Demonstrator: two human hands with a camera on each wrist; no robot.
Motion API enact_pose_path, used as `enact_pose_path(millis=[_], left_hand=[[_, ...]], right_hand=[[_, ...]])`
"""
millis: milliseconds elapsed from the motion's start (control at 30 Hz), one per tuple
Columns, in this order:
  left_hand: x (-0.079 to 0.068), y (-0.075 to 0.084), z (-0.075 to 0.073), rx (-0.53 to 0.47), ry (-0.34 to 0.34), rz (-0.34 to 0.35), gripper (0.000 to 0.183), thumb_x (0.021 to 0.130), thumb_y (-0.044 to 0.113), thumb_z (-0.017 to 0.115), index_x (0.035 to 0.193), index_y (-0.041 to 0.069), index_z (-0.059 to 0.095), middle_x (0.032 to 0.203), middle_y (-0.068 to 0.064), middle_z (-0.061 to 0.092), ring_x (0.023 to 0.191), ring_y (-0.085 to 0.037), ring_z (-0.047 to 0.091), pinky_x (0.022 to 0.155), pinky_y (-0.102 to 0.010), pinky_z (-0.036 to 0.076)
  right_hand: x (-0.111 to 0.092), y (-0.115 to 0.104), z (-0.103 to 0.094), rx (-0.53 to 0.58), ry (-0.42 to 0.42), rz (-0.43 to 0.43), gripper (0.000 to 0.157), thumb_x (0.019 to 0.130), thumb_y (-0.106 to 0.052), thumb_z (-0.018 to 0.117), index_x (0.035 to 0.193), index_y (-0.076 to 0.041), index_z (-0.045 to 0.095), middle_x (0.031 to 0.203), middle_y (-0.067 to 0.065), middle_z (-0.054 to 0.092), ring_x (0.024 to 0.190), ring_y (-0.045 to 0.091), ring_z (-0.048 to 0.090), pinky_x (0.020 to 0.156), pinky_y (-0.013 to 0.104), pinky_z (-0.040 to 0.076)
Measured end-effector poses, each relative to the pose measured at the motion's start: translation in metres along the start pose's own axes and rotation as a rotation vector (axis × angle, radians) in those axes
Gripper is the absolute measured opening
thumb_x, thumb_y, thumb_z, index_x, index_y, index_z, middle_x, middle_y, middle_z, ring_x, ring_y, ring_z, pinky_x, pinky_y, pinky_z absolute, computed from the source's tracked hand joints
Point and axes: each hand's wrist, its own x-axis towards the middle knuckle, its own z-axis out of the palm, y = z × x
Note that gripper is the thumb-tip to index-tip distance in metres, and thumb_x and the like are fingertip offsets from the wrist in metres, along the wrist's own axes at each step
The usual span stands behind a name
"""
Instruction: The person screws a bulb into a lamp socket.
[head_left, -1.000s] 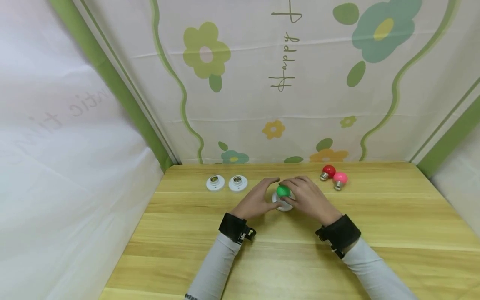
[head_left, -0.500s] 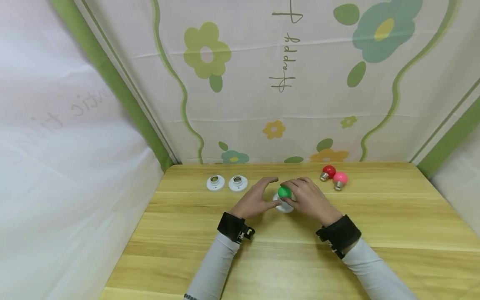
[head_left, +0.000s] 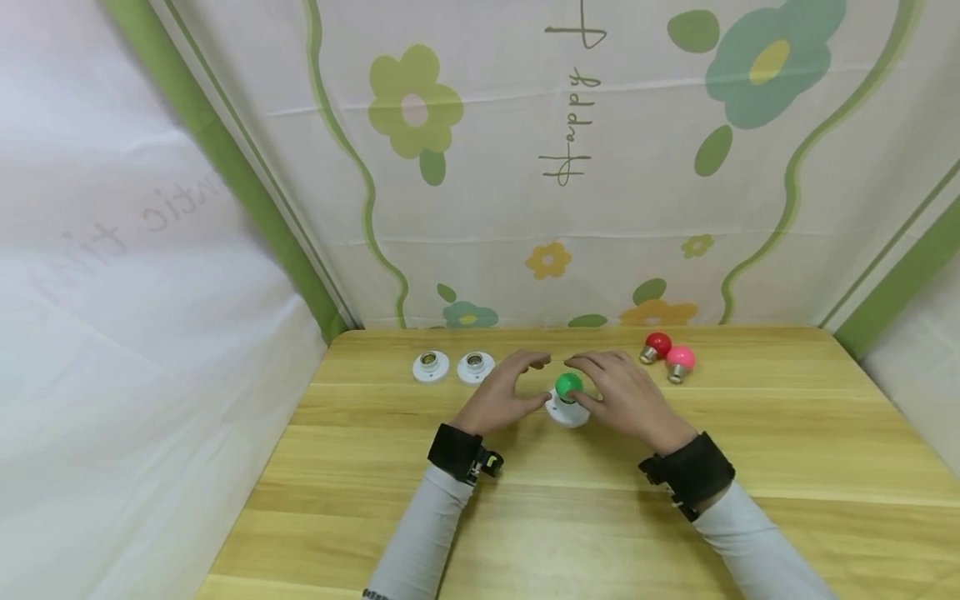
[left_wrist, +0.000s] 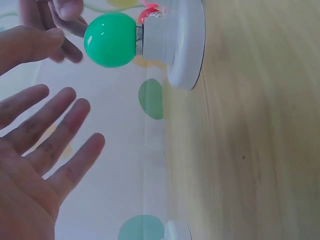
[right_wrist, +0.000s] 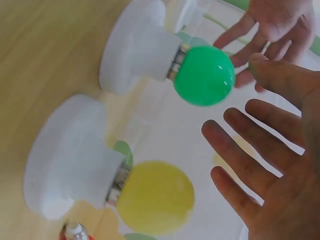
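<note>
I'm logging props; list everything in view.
Table: 1, light wood, foreground
Green bulb: 1, green, rear centre of table
Yellow bulb: 1, yellow, right wrist view only, near green bulb
Red bulb: 1, red, rear, right of green bulb
Pink bulb: 1, pink, beside red bulb
Filled sockets: 2, white, under green and yellow bulbs
Bare sockets: 2, white, rear, left of green bulb
Cloth walls: 3, white with green trim, behind and beside table
Wrist straps: 2, black, one per wrist
Sleeves: 2, grey, on forearms
Left hand: 1, left of green bulb
Right hand: 1, right of green bulb
</note>
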Motion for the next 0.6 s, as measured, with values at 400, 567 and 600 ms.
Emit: enact_pose_path(millis=[400,567,600], left_hand=[[-0.003,-0.019,-0.013,0.142,0.079,0.023,0.047,0.091,0.026,0.067,0.135,0.016,0.053,0.133,0.003,0.053,0.125,-0.012,0.045,0.102,-0.035,0.044],[-0.007,-0.032,-0.023,0.167,0.096,0.002,0.048,0.09,0.023,0.068,0.135,0.013,0.054,0.134,0.001,0.052,0.126,-0.014,0.043,0.103,-0.036,0.043],[-0.008,-0.034,-0.025,0.171,0.097,-0.002,0.048,0.09,0.024,0.068,0.135,0.013,0.054,0.134,0.0,0.052,0.126,-0.014,0.043,0.103,-0.036,0.043]], right_hand=[[-0.003,0.024,-0.026,-0.011,0.04,0.079,0.048,0.082,-0.032,0.075,0.122,-0.008,0.064,0.121,0.01,0.063,0.11,0.029,0.057,0.092,0.052,0.046],[-0.012,0.047,-0.036,-0.04,0.072,0.135,0.044,0.082,-0.031,0.075,0.118,-0.008,0.066,0.115,0.009,0.065,0.097,0.028,0.061,0.081,0.049,0.052],[-0.013,0.051,-0.038,-0.044,0.078,0.147,0.042,0.082,-0.03,0.076,0.117,-0.008,0.066,0.114,0.008,0.065,0.093,0.027,0.062,0.076,0.046,0.053]])
